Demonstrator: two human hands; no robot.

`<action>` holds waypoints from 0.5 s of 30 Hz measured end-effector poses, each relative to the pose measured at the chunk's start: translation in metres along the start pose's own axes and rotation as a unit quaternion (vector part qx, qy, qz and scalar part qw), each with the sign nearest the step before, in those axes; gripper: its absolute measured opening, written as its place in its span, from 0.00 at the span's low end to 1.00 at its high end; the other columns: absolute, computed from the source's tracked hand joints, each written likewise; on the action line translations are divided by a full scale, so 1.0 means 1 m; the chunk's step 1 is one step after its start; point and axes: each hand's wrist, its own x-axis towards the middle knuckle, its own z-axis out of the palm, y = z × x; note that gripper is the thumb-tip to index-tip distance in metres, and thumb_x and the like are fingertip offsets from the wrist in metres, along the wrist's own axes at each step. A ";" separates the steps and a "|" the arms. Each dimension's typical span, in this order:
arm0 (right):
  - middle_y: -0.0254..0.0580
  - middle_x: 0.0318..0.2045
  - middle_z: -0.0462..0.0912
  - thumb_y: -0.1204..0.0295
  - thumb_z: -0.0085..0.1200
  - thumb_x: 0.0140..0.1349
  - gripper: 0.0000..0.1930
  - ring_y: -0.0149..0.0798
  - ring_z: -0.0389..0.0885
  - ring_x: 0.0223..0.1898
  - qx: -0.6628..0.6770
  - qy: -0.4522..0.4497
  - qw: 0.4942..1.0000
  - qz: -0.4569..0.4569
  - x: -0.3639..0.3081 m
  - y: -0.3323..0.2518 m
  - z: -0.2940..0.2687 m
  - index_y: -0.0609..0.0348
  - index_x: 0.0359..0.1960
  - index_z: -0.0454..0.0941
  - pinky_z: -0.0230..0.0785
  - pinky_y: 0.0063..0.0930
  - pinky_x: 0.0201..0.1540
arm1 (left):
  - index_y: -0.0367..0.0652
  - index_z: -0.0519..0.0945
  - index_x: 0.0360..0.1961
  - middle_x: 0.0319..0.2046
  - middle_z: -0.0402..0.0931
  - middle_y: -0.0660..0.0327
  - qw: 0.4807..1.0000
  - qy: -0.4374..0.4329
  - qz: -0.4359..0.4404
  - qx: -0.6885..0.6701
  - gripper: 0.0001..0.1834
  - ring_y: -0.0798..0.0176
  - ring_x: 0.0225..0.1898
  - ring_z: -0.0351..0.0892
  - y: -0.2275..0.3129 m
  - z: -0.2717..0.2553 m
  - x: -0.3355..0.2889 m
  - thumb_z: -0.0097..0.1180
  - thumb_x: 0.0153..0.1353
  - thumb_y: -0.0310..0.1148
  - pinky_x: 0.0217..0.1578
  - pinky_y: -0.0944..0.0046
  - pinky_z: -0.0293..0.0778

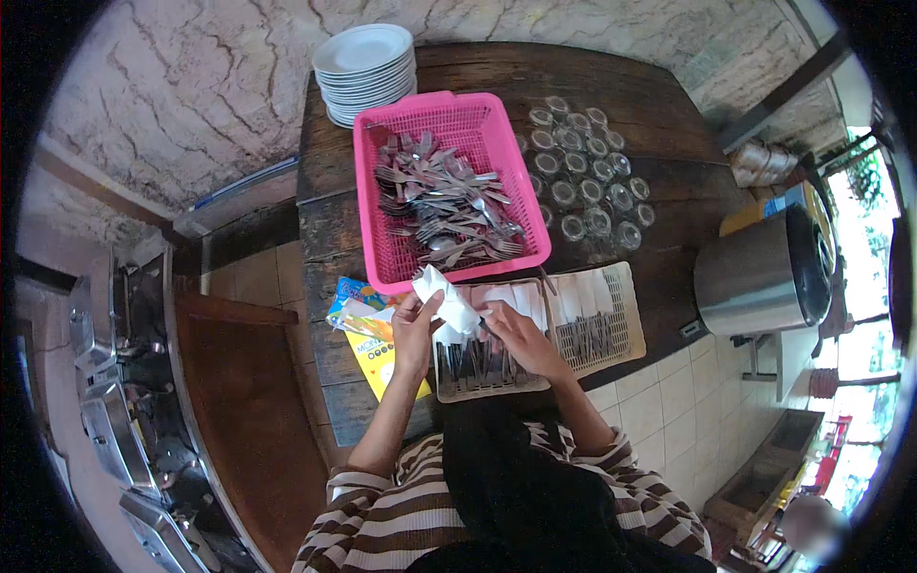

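Note:
My left hand (pixel 415 329) pinches a white paper napkin (pixel 451 304), which is partly folded into a cone shape. The fingers of my right hand (pixel 519 339) close on the napkin's other side, where a dark sliver of cutlery seems to stick out. Below my hands a cream plastic basket (pixel 492 390) holds several pieces of cutlery with their tops in white napkins. A second cream basket (pixel 632 329) of napkin-wrapped cutlery lies to its right. Just beyond my hands, a pink plastic basket (pixel 373 229) holds a loose heap of forks and spoons (pixel 449 201).
A stack of white plates (pixel 368 72) stands at the far left of the dark wooden table (pixel 659 115). Several glasses (pixel 583 167) cover its far right. Colourful packets (pixel 363 310) and a yellow packet (pixel 374 361) lie left. A large steel pot (pixel 750 277) stands right.

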 end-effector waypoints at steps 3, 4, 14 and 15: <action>0.37 0.23 0.70 0.66 0.35 0.59 0.14 0.27 0.66 0.22 -0.045 0.031 0.999 -0.004 -0.003 -0.004 0.001 0.61 0.44 0.61 0.61 0.20 0.25 | 0.42 0.73 0.33 0.28 0.73 0.67 1.000 -0.016 0.005 0.020 0.08 0.75 0.28 0.71 -0.010 0.012 -0.001 0.52 0.49 0.30 0.29 0.75 0.67; 0.39 0.22 0.70 0.66 0.35 0.59 0.13 0.28 0.67 0.22 -0.071 0.078 0.993 -0.054 -0.002 0.000 0.001 0.61 0.42 0.61 0.61 0.22 0.26 | 0.42 0.72 0.36 0.29 0.73 0.67 0.998 -0.024 -0.004 0.050 0.11 0.75 0.29 0.71 -0.012 0.017 -0.002 0.53 0.49 0.29 0.29 0.75 0.67; 0.56 0.19 0.70 0.65 0.35 0.58 0.11 0.56 0.69 0.26 -0.179 0.157 0.971 -0.013 -0.037 0.011 -0.037 0.60 0.31 0.61 0.59 0.41 0.26 | 0.40 0.68 0.33 0.18 0.71 0.65 0.983 -0.094 0.086 0.135 0.08 0.76 0.20 0.70 -0.025 0.058 0.010 0.51 0.50 0.26 0.22 0.77 0.68; 0.57 0.19 0.70 0.64 0.34 0.58 0.11 0.57 0.69 0.26 -0.176 0.159 0.971 -0.013 -0.041 0.014 -0.042 0.61 0.30 0.61 0.58 0.43 0.26 | 0.40 0.68 0.33 0.18 0.71 0.65 0.982 -0.099 0.083 0.137 0.08 0.76 0.20 0.70 -0.028 0.064 0.011 0.51 0.50 0.26 0.22 0.77 0.68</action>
